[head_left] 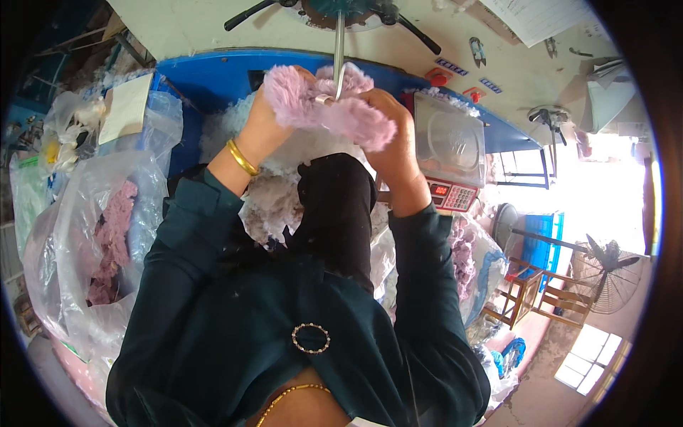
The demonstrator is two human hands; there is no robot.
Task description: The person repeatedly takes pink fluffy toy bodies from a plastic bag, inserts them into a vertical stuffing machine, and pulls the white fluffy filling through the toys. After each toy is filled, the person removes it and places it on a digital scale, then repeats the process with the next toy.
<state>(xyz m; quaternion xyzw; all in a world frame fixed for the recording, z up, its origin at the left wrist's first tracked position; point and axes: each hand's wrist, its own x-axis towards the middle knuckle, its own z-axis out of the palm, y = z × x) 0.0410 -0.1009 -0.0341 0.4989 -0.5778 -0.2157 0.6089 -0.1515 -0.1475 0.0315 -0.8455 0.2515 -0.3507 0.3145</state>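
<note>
A fluffy pink plush piece hangs at the curved end of a metal tube, near the blue front edge of the work table. My left hand grips its left side, the fingers mostly hidden behind the fur. On the other side my right hand is closed round the plush, its fingertips also hidden. A small pale band shows in the middle of the piece, right by the tube's tip. Whether the tube's end goes into the plush cannot be made out.
White fibre stuffing lies below my hands and about my knees. To the left, a clear plastic bag holds pink plush pieces. A red digital scale stands at the right, near another bag of plush. Thread snips lie on the table.
</note>
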